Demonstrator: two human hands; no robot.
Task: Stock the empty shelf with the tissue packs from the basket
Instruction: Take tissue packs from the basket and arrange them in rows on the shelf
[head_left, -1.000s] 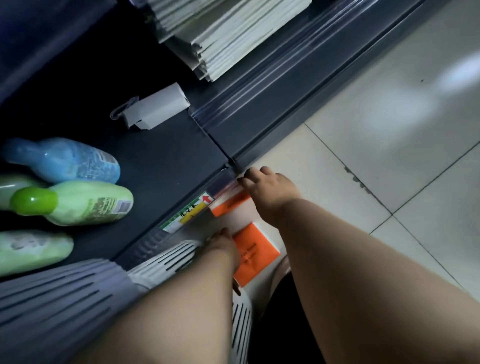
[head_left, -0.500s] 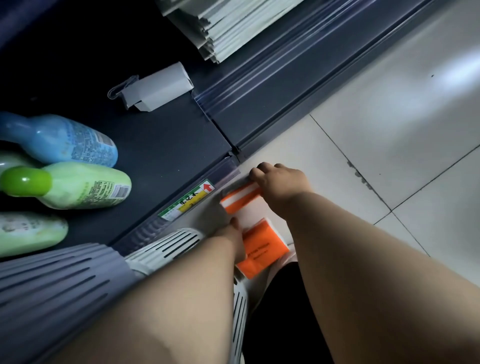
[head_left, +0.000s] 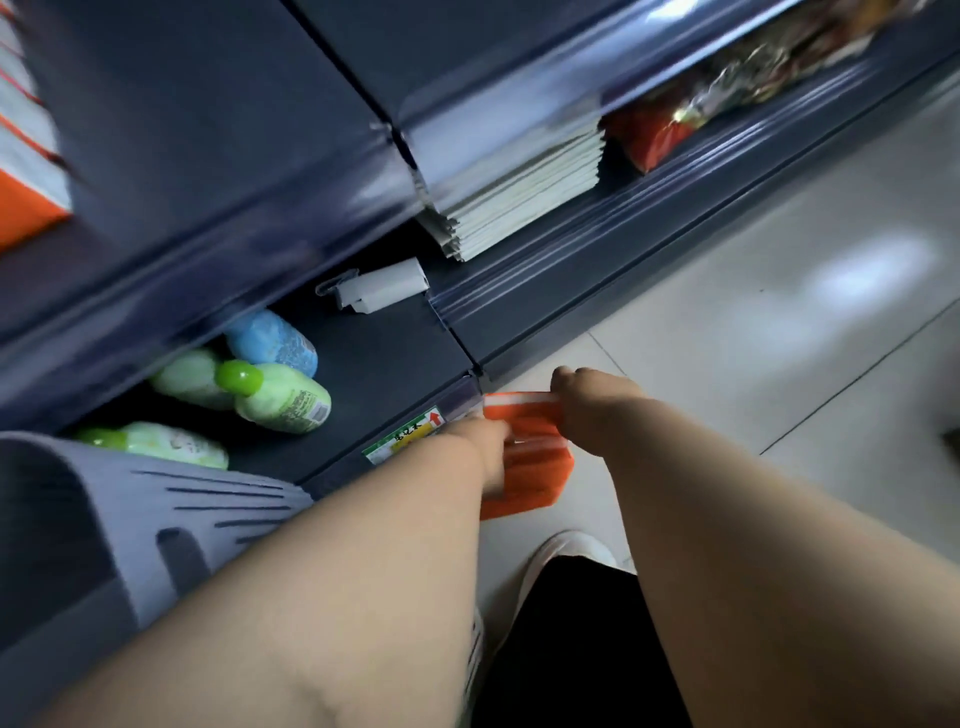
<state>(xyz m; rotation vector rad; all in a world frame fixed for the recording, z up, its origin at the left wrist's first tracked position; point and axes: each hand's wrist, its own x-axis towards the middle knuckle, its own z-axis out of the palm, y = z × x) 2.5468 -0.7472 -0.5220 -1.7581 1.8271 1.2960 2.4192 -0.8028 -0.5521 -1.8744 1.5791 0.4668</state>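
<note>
Orange tissue packs (head_left: 527, 467) hang mid-frame just above the floor (head_left: 779, 338), seemingly two, blurred together. The right hand (head_left: 587, 408) curls over their right end. The left hand (head_left: 491, 449) clamps the left side, its fingers hidden beneath. At lower left a grey basket (head_left: 171, 519) is cut off. On the bottom shelf (head_left: 395, 353) lie one blue bottle (head_left: 272, 340) and three green bottles (head_left: 280, 397), partly hidden. At upper left another orange pack (head_left: 26, 208) is cropped.
</note>
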